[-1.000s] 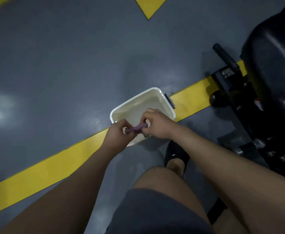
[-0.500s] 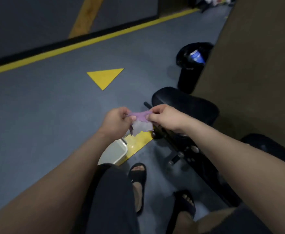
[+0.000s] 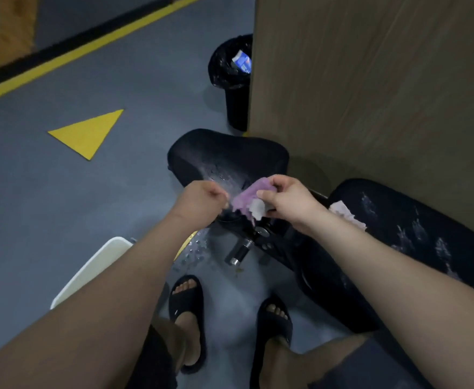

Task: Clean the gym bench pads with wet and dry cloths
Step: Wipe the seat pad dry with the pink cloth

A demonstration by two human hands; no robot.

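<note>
**Operator:** Which step is in hand?

**Technician:** Wet-cloth preparation, by my reading. The purple cloth (image 3: pixel 245 196) hangs in the air over the near edge of the seat pad (image 3: pixel 227 153), not yet on it. The right grip (image 3: pixel 289 199) is clamped on the cloth's bunched end. The left grip (image 3: pixel 202 202) is curled just beside the cloth's other edge; whether it pinches the fabric cannot be told.

**Operator:** Pad condition?

**Technician:** Droplets lie on the seat pad and pale smears on the back pad (image 3: pixel 415 220), where a white cloth (image 3: pixel 348 214) rests. The white basin (image 3: pixel 98 265) stands on the floor, partly behind the left forearm.

**Operator:** Next move?

**Technician:** Probably open the cloth flat, lower it onto the seat pad and wipe. The white cloth looks reserved for drying.
</note>
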